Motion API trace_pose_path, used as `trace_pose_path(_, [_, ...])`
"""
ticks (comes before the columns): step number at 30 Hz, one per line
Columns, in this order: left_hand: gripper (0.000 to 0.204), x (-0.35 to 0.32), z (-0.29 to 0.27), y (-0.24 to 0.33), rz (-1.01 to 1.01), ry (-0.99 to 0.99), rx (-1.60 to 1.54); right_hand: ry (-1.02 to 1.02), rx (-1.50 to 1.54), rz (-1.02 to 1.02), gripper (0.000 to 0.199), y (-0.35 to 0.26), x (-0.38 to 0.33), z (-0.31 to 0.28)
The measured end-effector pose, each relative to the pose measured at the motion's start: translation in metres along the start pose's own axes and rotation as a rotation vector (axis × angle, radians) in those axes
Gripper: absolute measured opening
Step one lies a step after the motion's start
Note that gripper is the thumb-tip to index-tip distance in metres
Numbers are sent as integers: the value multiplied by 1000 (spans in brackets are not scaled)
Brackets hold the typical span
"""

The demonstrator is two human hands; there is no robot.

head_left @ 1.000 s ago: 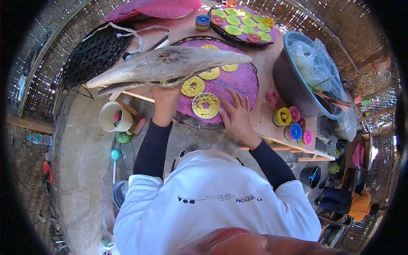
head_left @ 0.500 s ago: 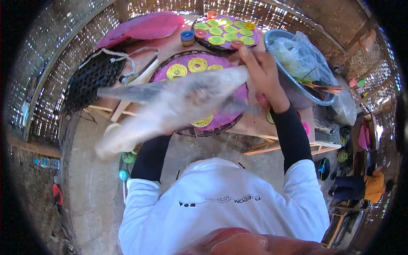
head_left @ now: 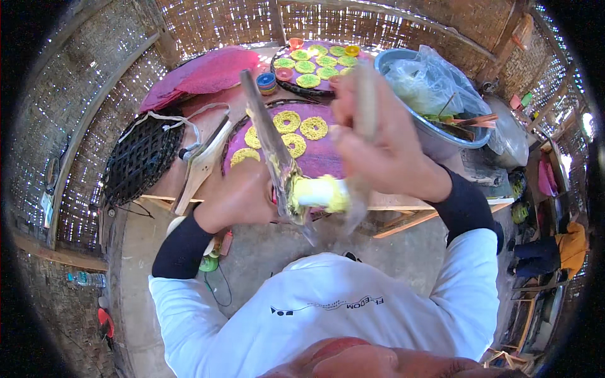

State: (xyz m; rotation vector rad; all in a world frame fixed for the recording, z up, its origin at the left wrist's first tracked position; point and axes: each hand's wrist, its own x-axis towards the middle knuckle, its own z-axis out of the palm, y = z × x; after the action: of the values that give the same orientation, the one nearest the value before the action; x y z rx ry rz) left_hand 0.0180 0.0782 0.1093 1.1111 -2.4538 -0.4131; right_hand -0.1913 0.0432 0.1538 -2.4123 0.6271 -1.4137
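Your left grip point(head_left: 244, 194) was closed at a weathered wooden bar point(head_left: 270, 135) that slanted over the near edge of the surface point(head_left: 230, 97). Your right grip point(head_left: 392, 142), blurred, was wrapped around a paler upright bar point(head_left: 365, 104) to its right. Between the two, a white cylinder point(head_left: 313, 192) lay sideways, smeared with yellow dough point(head_left: 331, 194). Just beyond sat a round tray point(head_left: 318, 159) lined in purple, bearing yellow lacy rings point(head_left: 287, 120). Farther off, another tray point(head_left: 291, 85) carried yellow-green discs point(head_left: 326, 61); to the right stood a large tub point(head_left: 435, 146).
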Motion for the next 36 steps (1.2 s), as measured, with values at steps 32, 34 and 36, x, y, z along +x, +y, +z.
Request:
trace_pose_path(32, [38,97,6,-32,155,1300,660,-693,-1101,-244,14,351,-67,-122])
trace_pose_path(34, [34,96,13,-39,92,1352,533,-713,-1171,-666,16,376,-56,-123])
trace_pose_path(36, [33,87,17,-42,62,1348,517,-766,-1259,-518,16,391,-39,-123])
